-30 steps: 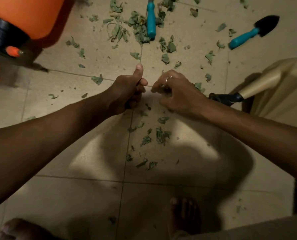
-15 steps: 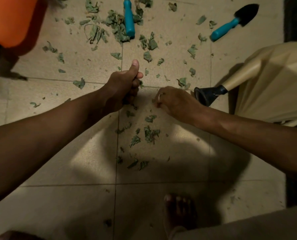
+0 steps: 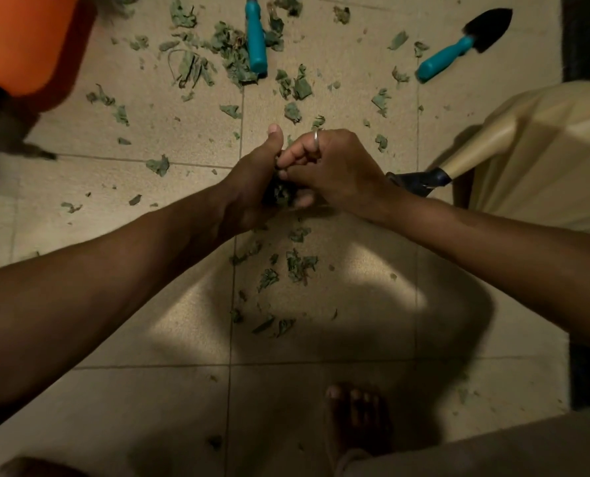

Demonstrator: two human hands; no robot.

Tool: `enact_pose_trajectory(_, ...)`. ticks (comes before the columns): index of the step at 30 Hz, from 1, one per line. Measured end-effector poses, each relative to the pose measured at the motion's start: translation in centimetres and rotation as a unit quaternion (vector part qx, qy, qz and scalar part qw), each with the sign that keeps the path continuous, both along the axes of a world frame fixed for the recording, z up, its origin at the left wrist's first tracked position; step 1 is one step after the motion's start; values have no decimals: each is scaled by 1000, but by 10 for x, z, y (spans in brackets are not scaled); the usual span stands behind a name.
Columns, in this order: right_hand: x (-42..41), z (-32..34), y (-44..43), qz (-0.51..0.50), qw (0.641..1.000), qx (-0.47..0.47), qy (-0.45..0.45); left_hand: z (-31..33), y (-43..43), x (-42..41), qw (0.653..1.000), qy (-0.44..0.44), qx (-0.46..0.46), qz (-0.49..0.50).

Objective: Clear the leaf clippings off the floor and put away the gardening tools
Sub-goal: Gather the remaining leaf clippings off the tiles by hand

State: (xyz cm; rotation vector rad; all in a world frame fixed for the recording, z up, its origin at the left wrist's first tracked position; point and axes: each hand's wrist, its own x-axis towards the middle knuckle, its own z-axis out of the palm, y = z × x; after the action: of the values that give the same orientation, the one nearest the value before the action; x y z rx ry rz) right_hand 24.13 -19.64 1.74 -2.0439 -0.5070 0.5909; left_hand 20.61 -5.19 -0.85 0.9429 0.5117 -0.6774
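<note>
Your left hand [image 3: 252, 187] curls round a wad [image 3: 280, 197] of leaves, thumb up; your right hand [image 3: 335, 166] pinches at it. Clippings [image 3: 231, 56] and a trowel [image 3: 458, 49] lie by the floor's [image 3: 183, 132] far edge.

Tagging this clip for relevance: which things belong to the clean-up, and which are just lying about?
Job: leaf clippings, blue-handled tool, trowel, the wad in the left hand.
Lying about: beige chair, orange container (possibly a sprayer).

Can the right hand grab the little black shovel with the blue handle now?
Probably yes, with a stretch. The black trowel with the turquoise handle lies bare on the tan tiled floor, nothing across it. But the right hand is busy pinching green leaf clippings held in the left hand.
</note>
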Motion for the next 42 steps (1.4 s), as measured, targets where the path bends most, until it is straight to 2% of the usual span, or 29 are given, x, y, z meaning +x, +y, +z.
enact_pose_trajectory(2, -2, -5, -2, 13, 998, -25, -49, -3, 2, -3, 1000, 4, -12, 8)
enact_pose_trajectory(7, -8, -15, -11, 98, 975, -81, -184, -9, 6, -4, 998, 2, 64, 14)
enact_pose_trajectory(11, -13, -18, -17, 149, 960, -109, -212, -20, 11, 0, 988, -4, 149, 26)
enact_pose_trajectory(13, -10, -16, -21, 133, 963, -88, -217, -21, 11, 2, 984, -6, 174, 28)
enact_pose_trajectory(15, -1, -13, -24, 92, 968, -97, -212, -19, 11, 4, 988, -1, 152, 35)
enact_pose_trajectory(17, 13, -12, -30, 41, 960, -202, -191, -19, 12, 4, 991, 2, 129, 36)
enact_pose_trajectory(20, 27, -22, -42, 34, 900, -410, -142, -20, 14, 3, 993, 6, 116, 35)
enact_pose_trajectory(21, 28, -24, -43, 43, 882, -452, -126, -20, 14, 3, 993, 8, 111, 37)
enact_pose_trajectory(23, 28, -25, -43, 50, 872, -470, -125, -19, 16, 4, 994, 16, 98, 37)
enact_pose_trajectory(28, 27, -27, -44, 44, 888, -424, -172, -20, 19, 4, 994, 23, 96, 38)
enact_pose_trajectory(31, 30, -26, -41, 44, 912, -386, -131, -21, 22, 4, 994, 15, 98, 46)
enact_pose_trajectory(33, 30, -16, -30, 24, 947, -315, -62, -20, 23, 3, 993, 13, 104, 56)
enact_pose_trajectory(36, 22, 3, -5, -29, 989, -134, 57, -17, 23, 2, 990, 22, 120, 68)
enact_pose_trajectory(39, 15, 11, 15, -49, 987, 27, 149, -15, 24, 4, 992, 20, 118, 46)
enact_pose_trajectory(42, 10, 4, 27, -41, 983, 76, 164, -4, 22, 5, 997, 9, 68, 26)
